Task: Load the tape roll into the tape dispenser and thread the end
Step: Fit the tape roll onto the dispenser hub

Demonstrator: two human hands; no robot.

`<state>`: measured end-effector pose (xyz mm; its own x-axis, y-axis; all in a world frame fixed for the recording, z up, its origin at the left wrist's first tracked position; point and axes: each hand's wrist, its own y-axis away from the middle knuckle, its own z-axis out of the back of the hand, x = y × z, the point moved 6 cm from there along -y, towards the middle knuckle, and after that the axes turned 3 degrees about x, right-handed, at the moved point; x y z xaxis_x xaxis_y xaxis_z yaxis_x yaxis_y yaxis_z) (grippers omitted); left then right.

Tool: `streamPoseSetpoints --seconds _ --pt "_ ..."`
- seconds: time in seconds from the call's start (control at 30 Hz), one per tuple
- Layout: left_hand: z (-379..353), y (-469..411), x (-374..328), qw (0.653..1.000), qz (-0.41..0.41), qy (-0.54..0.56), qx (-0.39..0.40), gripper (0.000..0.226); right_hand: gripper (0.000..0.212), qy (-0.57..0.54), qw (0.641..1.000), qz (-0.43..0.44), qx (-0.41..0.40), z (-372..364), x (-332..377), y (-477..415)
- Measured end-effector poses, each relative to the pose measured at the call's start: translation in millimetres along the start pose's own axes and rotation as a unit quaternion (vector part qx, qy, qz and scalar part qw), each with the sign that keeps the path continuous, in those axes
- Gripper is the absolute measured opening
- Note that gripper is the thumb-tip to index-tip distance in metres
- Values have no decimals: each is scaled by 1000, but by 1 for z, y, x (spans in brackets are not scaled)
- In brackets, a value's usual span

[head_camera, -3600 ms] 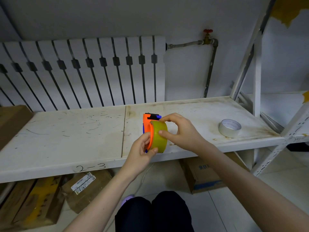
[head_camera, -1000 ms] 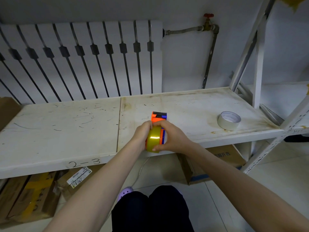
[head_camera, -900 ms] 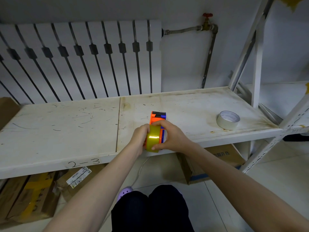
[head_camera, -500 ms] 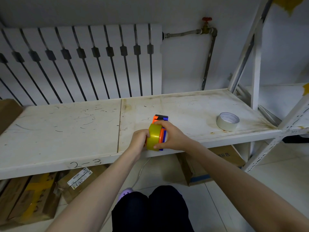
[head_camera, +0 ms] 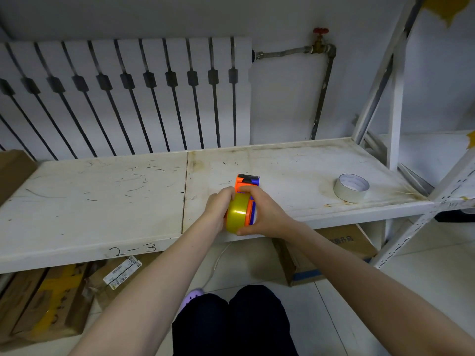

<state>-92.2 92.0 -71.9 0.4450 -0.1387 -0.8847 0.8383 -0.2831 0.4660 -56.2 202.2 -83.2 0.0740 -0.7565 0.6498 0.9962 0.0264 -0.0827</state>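
An orange and blue tape dispenser (head_camera: 246, 181) is held above the front edge of the white shelf (head_camera: 102, 196), its black head pointing away from me. A yellow tape roll (head_camera: 237, 213) sits edge-on against the dispenser's left side. My left hand (head_camera: 218, 208) presses on the roll from the left. From the right, my right hand (head_camera: 264, 214) wraps the dispenser, thumb over the top and fingers under the roll. Whether the roll sits fully on the hub is hidden by my hands.
A second, white tape roll (head_camera: 351, 187) lies flat on the shelf at the right. A radiator (head_camera: 128, 98) and a pipe with a red valve (head_camera: 320, 32) stand behind. Cardboard boxes (head_camera: 331, 250) lie under the shelf. A white rack upright (head_camera: 393, 104) rises at the right.
Since 3.6 s ago the dispenser and roll were turned edge-on to me and both hands closed around them. In the last second the hands barely shifted.
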Motion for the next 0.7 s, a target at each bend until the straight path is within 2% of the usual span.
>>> streamPoseSetpoints --seconds 0.13,0.23,0.37,0.47,0.57,0.67,0.7 --pt "5 -5 9 999 4 -37 -12 12 94 -27 998 -42 32 -2 -9 -2" --pt "15 -7 17 995 12 -93 -35 9 91 -16 998 -40 40 0 -10 -6" --pt "18 1 6 998 -3 -62 -29 5 91 -39 998 -34 37 -2 -7 -5" --pt "6 2 -9 997 3 -71 -10 20 94 -24 999 -22 19 -6 -4 -1" --pt "-7 4 -11 997 13 -73 -1 16 94 1 1000 -12 10 -5 -2 1" --pt "-13 1 -7 996 9 -84 2 28 88 -16 999 -27 10 -2 -6 -1" --pt "-13 3 -8 996 6 -91 0 26 84 -33 999 -31 9 0 -6 -2"
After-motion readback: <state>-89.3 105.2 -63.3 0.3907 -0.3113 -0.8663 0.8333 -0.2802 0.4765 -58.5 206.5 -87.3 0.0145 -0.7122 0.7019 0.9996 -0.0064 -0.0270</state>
